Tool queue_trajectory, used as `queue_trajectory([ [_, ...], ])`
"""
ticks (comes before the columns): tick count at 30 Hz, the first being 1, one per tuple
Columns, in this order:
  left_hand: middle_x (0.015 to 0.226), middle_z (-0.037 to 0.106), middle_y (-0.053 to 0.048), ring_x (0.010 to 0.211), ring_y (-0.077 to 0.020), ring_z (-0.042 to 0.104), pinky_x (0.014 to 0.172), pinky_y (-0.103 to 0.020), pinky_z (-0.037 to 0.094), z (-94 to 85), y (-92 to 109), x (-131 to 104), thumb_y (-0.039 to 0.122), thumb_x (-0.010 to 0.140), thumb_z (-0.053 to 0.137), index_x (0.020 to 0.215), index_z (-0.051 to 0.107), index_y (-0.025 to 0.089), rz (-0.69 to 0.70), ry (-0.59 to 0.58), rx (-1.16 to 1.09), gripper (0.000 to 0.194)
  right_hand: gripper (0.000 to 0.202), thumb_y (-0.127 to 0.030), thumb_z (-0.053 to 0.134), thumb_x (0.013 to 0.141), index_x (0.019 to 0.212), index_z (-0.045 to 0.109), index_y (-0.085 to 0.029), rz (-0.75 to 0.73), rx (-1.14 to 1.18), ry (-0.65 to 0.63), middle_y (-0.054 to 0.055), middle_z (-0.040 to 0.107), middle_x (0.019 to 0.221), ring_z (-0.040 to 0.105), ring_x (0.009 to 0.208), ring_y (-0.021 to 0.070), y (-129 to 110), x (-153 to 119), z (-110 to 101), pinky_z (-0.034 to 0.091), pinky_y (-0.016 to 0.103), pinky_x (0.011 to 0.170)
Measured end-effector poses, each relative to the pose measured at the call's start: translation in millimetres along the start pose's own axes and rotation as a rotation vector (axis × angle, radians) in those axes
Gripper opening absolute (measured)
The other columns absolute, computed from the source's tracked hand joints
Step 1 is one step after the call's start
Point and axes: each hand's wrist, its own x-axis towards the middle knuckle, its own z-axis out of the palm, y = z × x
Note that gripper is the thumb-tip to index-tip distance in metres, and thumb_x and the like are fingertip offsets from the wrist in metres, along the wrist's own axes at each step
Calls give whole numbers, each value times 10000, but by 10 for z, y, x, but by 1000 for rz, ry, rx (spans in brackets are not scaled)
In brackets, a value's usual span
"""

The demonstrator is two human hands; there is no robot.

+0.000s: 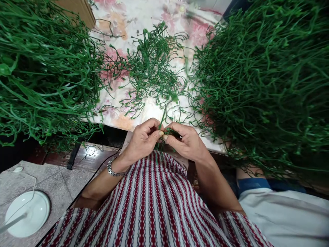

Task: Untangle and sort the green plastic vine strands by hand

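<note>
Floral cloth covers the tabletop (133, 20), and on it lie three heaps of green plastic stems: a big pile at the left (43, 68), a bigger one at the right (262, 79), and a small loose bunch (154, 65) in the middle.

Trouble could come from the tangle. The stem being worked (164, 118) rises out of the middle bunch, so a pull toward the lap may drag neighbouring strands off the tabletop edge. The strand is thin and pinched only at the fingertips, so it could slip or snap under a sharp tug.

Both hands meet just above the striped lap, fingers curled nearly closed. The left hand (144, 139), with a metal watch (113, 170) at its wrist, pinches the stem's lower end between thumb and forefinger. The right hand (186, 142) pinches the same spot from the other side, fingertips touching those of the left.

A white plate (27, 212) sits on the floor at lower left.
</note>
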Motion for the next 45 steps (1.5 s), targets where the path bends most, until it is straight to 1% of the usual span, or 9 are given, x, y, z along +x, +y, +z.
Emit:
queue_trajectory([
  [6,637,478,32,572,-84,419,545,-196,328,-53,56,-11,189,800,519,784,524,164,7,-112,222,30,167,-219,501,823,667,479,-164,-69,-191,8,-38,412,588,373,555,81,-14,-37,-11,268,216,546],
  [12,528,374,59,507,-76,339,490,-205,239,-103,74,34,223,766,544,623,464,161,-11,-203,411,176,76,-181,450,834,809,520,-163,-113,-581,10,32,533,748,449,634,126,-84,-88,62,278,243,560],
  [15,528,370,54,514,-76,332,491,-205,240,-126,67,41,234,782,516,584,440,157,-62,-266,354,225,121,-211,425,868,863,535,-160,-125,-673,27,53,544,814,457,646,132,-75,-110,95,300,246,559],
  [22,559,397,33,556,-86,371,529,-209,296,-151,49,29,218,793,526,585,497,145,-23,-306,220,222,159,-228,388,900,931,526,-157,-197,-486,-24,96,526,962,500,735,142,41,-134,97,399,252,624],
  [28,513,319,43,503,-74,301,471,-209,224,-180,42,10,231,794,528,513,444,149,-31,-327,285,305,182,-164,382,870,749,518,-162,-211,-467,-32,31,530,669,445,618,135,31,-129,129,336,266,609],
  [33,478,350,30,457,-67,289,439,-216,208,-350,105,-13,285,756,598,473,461,140,-192,-558,-51,347,249,-249,388,892,701,533,-183,-313,-78,-358,-3,489,604,436,584,109,16,-157,-119,314,241,576],
  [35,478,396,16,449,-71,316,437,-220,221,-380,124,-6,336,729,639,471,498,134,-224,-448,-158,357,276,-299,382,912,735,559,-183,-312,86,-380,0,514,626,458,584,100,28,-145,-201,328,232,579],
  [40,531,462,5,504,-93,414,493,-228,319,-231,93,33,354,722,665,547,575,140,-216,-198,-236,291,286,-359,412,909,766,578,-176,-247,70,-134,30,568,710,495,681,132,27,-77,-100,371,274,688],
  [45,563,455,20,544,-81,424,525,-212,348,-96,-3,40,296,684,713,517,531,140,-76,17,-264,293,287,-370,376,922,771,517,-171,-5,49,82,-5,484,656,437,624,110,-2,-75,99,342,238,605],
])
